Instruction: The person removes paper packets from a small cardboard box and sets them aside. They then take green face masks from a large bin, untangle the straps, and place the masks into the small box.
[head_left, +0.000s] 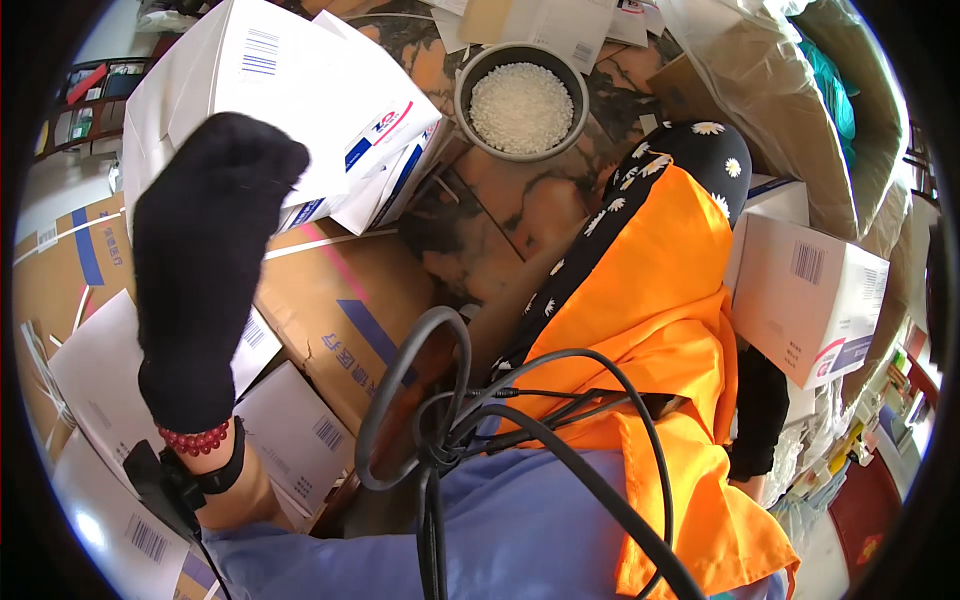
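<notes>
Where the dark-veined tiled floor (500, 200) shows, it lies between stacked packaging and the seated person's legs. A brown carton (330, 290) with a blue stripe sits on the left, with a large white box (310, 90) beyond it at the upper left. Orange cloth (640, 270) drapes over the lap and a daisy-print trouser leg (735, 165); crumpled translucent plastic (760, 80) fills the upper right. The left hand (215, 220), wholly covered in black, lies across the white box's near side; its fingers are masked, so their spread and any grip cannot be told. A smaller white box (800, 300) stands right of the knee, blocking the black-covered right hand (757, 415) just beside it; whether those fingers are open or gripping cannot be told. Beyond the lap, a round bowl (463, 105) contains white granules (522, 108). Knotted cables (437, 452) cross before the lap. A red bead bracelet (195, 440) circles the left wrist.
</notes>
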